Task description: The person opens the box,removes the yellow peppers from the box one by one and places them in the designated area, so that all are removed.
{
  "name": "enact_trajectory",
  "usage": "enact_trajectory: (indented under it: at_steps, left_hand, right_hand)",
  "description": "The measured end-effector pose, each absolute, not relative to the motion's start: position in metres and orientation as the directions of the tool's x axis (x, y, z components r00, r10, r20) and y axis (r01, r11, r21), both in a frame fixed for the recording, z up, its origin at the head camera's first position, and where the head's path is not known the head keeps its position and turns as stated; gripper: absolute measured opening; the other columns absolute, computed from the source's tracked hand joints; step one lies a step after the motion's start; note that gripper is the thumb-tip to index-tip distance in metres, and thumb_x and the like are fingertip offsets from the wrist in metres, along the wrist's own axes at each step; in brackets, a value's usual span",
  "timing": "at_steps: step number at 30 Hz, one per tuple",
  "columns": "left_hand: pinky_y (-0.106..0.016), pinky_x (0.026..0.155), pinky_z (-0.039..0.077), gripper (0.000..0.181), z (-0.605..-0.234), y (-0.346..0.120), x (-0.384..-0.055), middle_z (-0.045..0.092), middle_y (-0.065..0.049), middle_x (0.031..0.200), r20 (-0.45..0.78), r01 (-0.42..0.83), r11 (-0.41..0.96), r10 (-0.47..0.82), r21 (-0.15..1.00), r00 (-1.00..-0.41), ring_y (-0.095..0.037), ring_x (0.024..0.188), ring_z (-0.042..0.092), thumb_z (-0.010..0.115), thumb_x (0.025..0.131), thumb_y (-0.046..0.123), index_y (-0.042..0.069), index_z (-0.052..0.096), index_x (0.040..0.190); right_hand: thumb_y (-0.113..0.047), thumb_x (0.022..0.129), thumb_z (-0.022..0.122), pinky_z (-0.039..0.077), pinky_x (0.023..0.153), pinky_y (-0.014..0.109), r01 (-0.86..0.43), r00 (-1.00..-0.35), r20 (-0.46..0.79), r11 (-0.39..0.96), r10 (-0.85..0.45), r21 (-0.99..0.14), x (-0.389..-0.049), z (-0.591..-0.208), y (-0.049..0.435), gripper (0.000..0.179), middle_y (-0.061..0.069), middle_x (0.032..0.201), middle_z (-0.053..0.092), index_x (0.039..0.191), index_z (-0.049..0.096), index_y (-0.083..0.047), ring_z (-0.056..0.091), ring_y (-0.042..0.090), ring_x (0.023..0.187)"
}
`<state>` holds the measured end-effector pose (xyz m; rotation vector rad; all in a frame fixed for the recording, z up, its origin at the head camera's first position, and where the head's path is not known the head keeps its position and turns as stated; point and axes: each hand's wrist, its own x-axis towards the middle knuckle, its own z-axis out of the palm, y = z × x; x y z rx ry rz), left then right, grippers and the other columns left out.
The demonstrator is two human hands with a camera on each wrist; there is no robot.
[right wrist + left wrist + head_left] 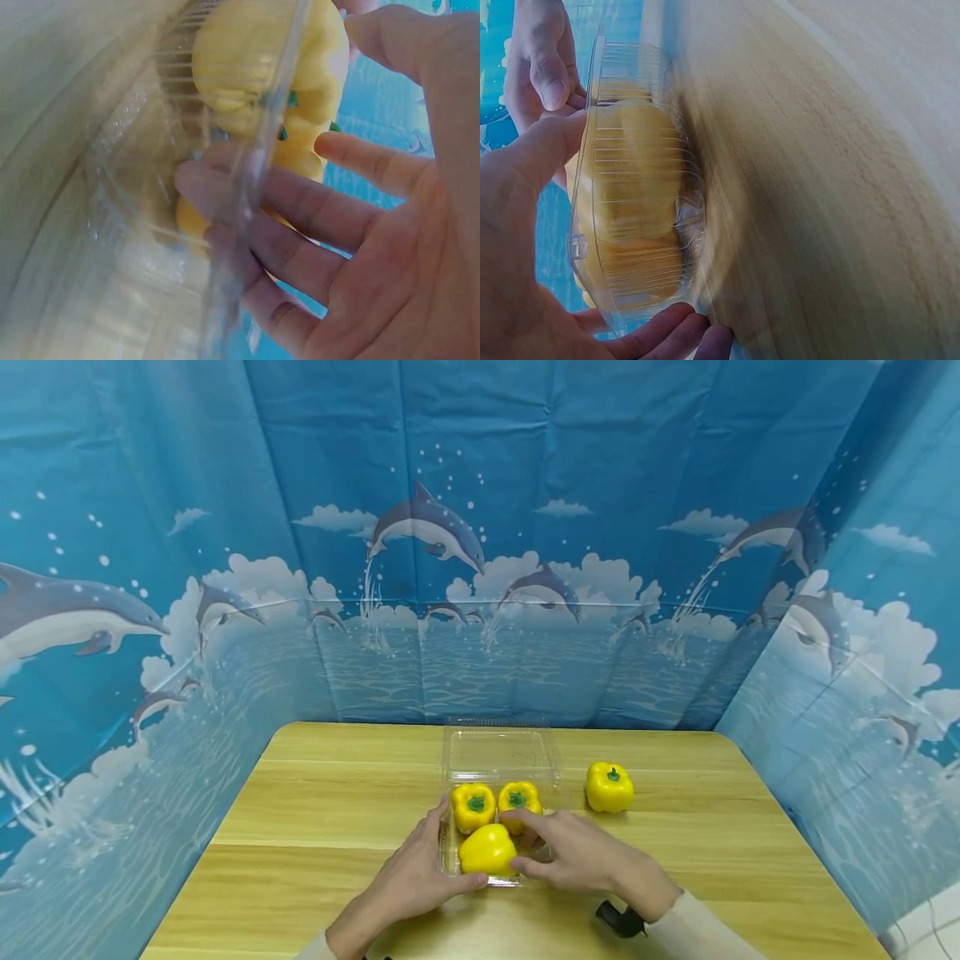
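A clear plastic clamshell box stands at mid-table with its lid folded back. Inside are three yellow bell peppers: two stem-up ones, left and right, behind one lying on its side. My left hand holds the box's near left corner, thumb along the front and fingers on the left wall. Over the right part of the box, my right hand reaches in. Its fingers dip inside past the rim, loosely bent around nothing, with the thumb beside the lying pepper.
Another yellow bell pepper stands on the wooden table to the right of the box. A dark strap piece hangs at my right wrist. Behind the table hangs a blue dolphin-print curtain.
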<state>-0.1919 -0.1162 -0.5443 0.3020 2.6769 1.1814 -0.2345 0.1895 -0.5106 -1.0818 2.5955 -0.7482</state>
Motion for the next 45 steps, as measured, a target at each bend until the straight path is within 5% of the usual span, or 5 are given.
enact_trajectory:
  at_steps: [8,45]
  left_hand:
    - [-0.088,0.12,0.049,0.137,-0.543,-0.115,-0.191,0.038,-0.027,0.187,-0.105,0.102,0.662,0.266,0.743,-0.958,-0.056,0.165,0.05,0.093,0.089,0.073,0.017,0.018,0.188]
    - [-0.084,0.121,0.051,0.137,-0.544,-0.115,-0.19,0.042,-0.027,0.185,-0.091,0.109,0.67,0.256,0.734,-0.963,-0.054,0.162,0.054,0.094,0.088,0.071,0.015,0.019,0.188]
  right_hand:
    - [-0.052,0.117,0.071,0.071,0.1,0.034,-0.571,-0.686,-0.03,0.564,-0.727,-0.597,-0.234,-0.517,0.183,0.07,0.0,0.133,0.087,0.172,0.054,-0.013,0.081,0.002,0.111]
    - [-0.047,0.112,0.081,0.071,0.094,0.031,-0.577,-0.68,0.021,0.517,-0.733,-0.632,-0.236,-0.523,0.178,0.061,-0.001,0.129,0.086,0.161,0.061,-0.017,0.078,0.001,0.106]
